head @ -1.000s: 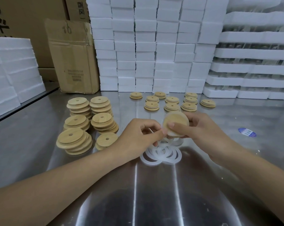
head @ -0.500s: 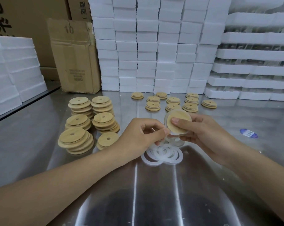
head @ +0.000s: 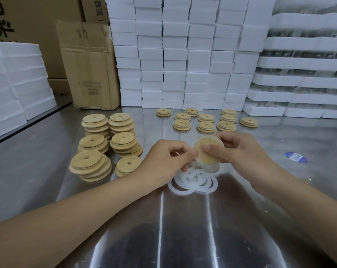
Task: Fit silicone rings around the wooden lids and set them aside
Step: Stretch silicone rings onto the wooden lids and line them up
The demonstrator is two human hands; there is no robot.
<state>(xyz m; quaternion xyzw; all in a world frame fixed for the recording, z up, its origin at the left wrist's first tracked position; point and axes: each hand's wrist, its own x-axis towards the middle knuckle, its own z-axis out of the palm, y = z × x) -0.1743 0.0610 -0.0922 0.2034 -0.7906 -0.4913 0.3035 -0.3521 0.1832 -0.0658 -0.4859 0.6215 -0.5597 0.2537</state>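
The right grip (head: pixel 239 149) holds a wooden lid (head: pixel 206 159) tilted above the counter (head: pixel 260 209), thumb pressed on its face. The left grip (head: pixel 163 159) pinches the silicone ring (head: pixel 220 142) at the lid's left rim. The ring looks only partly seated, so a slipped pinch could let it twist or spring off. Loose rings (head: pixel 192 180) lie just beneath, with bare lids (head: pixel 90 163) stacked to the left and finished lids (head: pixel 206 126) beyond.

Table (head: pixel 183 219) glossy brushed metal; lids (head: pixel 94 144) matt wood; rings (head: pixel 192 182) perhaps translucent silicone.

Silicone ring (head: pixel 219 140) farther round lid (head: pixel 207 159)
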